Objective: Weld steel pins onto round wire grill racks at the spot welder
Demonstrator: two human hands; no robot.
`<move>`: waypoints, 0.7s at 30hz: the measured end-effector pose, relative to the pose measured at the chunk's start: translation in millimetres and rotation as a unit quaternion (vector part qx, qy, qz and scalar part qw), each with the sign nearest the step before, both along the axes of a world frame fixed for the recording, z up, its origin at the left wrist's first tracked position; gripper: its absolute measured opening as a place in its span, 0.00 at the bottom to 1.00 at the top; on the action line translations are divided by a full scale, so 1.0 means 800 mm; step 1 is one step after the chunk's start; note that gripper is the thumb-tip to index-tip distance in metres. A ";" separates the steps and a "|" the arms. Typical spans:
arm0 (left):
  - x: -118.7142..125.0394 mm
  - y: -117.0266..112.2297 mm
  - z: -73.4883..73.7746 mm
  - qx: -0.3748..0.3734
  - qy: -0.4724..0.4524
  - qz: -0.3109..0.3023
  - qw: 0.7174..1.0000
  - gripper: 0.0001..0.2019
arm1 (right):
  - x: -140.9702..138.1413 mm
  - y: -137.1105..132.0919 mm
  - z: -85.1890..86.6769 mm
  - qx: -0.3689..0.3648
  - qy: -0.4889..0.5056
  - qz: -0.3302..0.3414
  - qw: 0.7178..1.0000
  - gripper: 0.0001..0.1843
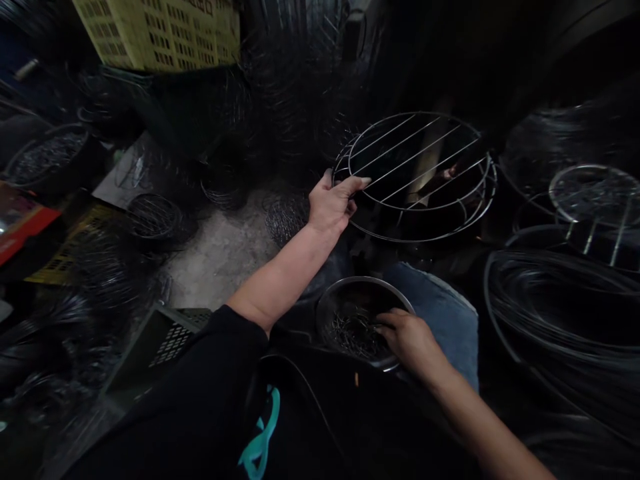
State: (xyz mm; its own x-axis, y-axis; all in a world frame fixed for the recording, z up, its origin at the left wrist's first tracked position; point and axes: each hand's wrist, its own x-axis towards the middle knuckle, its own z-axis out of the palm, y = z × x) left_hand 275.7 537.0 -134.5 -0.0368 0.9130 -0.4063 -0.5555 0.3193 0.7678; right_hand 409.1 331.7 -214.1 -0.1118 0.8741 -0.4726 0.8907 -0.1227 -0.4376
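My left hand (334, 200) is closed on the near left rim of a round wire rack (420, 210), its thumb lying along the top. Parallel bars cross the rack's upper ring, and a second ring runs beneath. In front of my body sits a metal bowl (327, 291) with many small bent wire pieces (354, 332) inside. My right hand (407, 335) reaches over the bowl's right rim, fingertips pressed together among the pieces. Whether a piece is between them is hidden.
A yellow crate (165, 37) stands on a dark green bin (165, 110) at the upper left. A green crate (155, 353) is at the lower left. Coiled wire (565, 300) and a wire ring piece (595, 193) are on the right. Dark machinery stands behind the rack.
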 end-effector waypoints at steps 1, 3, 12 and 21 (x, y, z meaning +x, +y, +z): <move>0.000 -0.001 0.000 0.000 0.000 0.002 1.000 0.43 | 0.009 -0.004 -0.001 0.029 0.036 -0.038 0.998 0.15; 0.001 -0.002 -0.001 -0.001 -0.001 0.005 1.000 0.42 | 0.023 -0.015 -0.004 0.069 0.092 -0.119 0.986 0.14; 0.002 -0.002 -0.009 -0.012 -0.039 0.006 0.999 0.41 | 0.081 -0.065 -0.005 0.112 0.104 -0.506 0.849 0.27; 0.004 0.001 -0.005 -0.007 0.002 0.004 1.000 0.42 | 0.099 -0.074 -0.004 0.208 -0.166 -0.193 0.944 0.24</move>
State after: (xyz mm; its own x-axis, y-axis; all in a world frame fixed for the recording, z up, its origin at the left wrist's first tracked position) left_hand 278.6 537.4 -138.5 -0.0456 0.9073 -0.4181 -0.5550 0.3250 0.7658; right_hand 488.1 272.6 -217.7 0.3477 0.9370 -0.0329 0.9109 -0.3459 -0.2249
